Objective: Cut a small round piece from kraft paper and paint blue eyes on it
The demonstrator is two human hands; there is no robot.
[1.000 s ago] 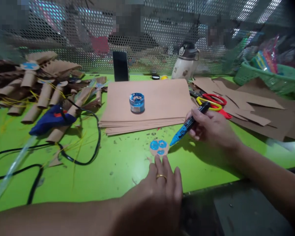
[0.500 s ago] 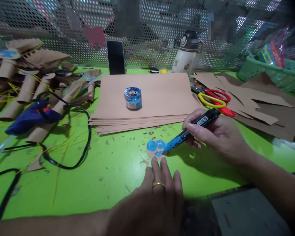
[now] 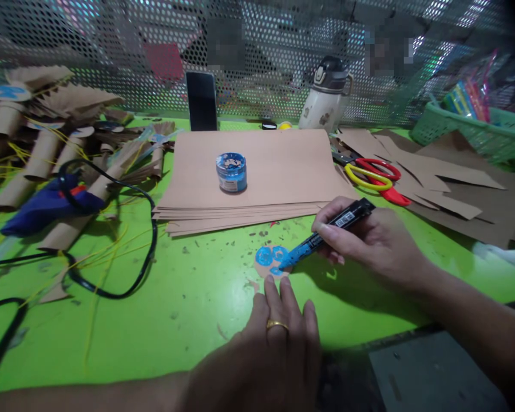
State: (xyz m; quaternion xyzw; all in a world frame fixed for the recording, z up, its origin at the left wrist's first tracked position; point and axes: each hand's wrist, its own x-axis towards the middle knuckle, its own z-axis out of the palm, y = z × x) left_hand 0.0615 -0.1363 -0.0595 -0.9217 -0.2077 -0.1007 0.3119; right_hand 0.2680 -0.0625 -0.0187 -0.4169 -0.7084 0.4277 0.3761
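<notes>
A small round brown paper disc (image 3: 261, 272) lies on the green table, with blue rings and patches painted on it. My right hand (image 3: 364, 240) is closed round a black marker (image 3: 339, 223), held slanted; its blue-smeared end touches the lower right of the disc. The fingertips of my left hand (image 3: 274, 332) rest at the disc's near edge, fingers stretched out and a gold ring on one. Beyond the disc, a jar of blue paint (image 3: 232, 173) stands on a stack of brown paper (image 3: 278, 171).
Left are paper tubes with fans (image 3: 43, 151), a blue glue gun (image 3: 51, 206) and its black cord (image 3: 154, 240). Right are scissors (image 3: 369, 174), cut paper strips (image 3: 463, 171) and a green basket (image 3: 450, 129). Behind stand a phone (image 3: 201, 102) and a bottle (image 3: 321, 106) before a perforated screen.
My right hand has shifted slightly down and left with the marker, its end moving a little along the disc. The left hand stays in place.
</notes>
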